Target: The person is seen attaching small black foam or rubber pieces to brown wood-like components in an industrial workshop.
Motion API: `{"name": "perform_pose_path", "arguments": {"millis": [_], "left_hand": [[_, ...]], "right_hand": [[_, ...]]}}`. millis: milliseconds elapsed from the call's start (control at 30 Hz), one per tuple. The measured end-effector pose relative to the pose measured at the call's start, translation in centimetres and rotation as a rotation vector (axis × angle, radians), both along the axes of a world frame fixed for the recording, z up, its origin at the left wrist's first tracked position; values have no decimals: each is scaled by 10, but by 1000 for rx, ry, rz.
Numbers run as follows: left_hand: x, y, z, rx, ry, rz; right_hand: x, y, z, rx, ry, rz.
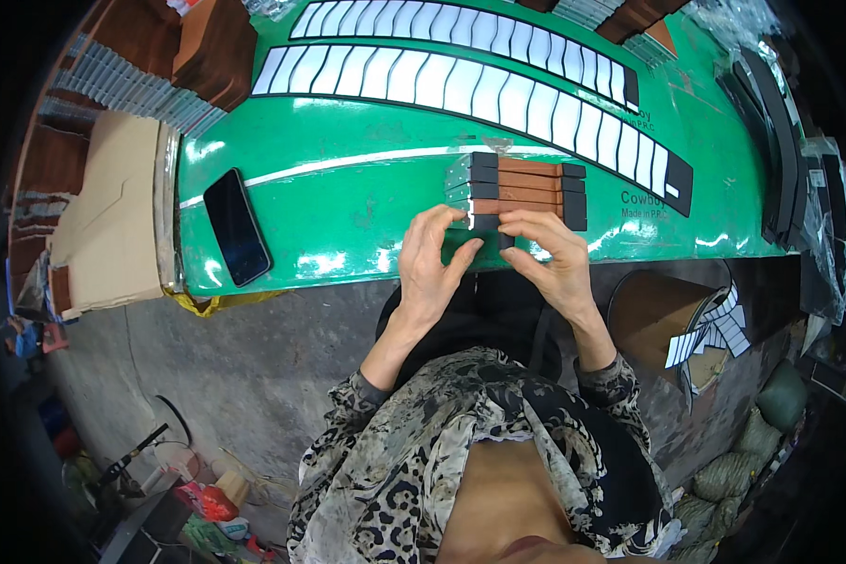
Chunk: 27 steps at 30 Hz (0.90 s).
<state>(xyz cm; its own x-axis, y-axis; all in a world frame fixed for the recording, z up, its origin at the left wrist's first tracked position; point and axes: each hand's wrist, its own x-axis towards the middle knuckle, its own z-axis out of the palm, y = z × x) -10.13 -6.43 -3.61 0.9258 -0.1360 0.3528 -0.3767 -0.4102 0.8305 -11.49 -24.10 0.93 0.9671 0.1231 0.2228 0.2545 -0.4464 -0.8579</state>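
Note:
On the green table's near edge stands a small stack of brown slats with black end pieces [528, 179]. My left hand [428, 268] is at its near left corner, fingertips against the block's end and thumb stretched apart below. Between the thumb and forefinger of my right hand [556, 258] is a small black piece [507, 241], pinched at the stack's near side; most of it is hidden by the fingers. Beyond the stack lie a long black strip covered with white pieces [461, 85] and a second such strip [461, 28].
A dark phone [237, 227] lies on the green table [348, 197]. Brown panels [218, 56] and cardboard [117, 211] fill the left side. Black curved parts [775, 150] rest at the right edge. Below stands a bin [653, 315] with white scraps.

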Motion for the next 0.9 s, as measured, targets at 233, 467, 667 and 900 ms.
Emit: {"name": "perform_pose_path", "arguments": {"millis": [233,467,667,900], "left_hand": [[-1,-2,-10,-2,-94,12],[-3,-3,-12,-27,-118,8],[-4,-2,-11,12,-135,-11],[-4,3,-11,9,-156,-58]], "right_hand": [[-2,4,-3,-6,-50,-44],[-1,0,0,-91,-76,46],[9,-1,9,-143,-50,-18],[29,4,16,-324,-147,7]]}}
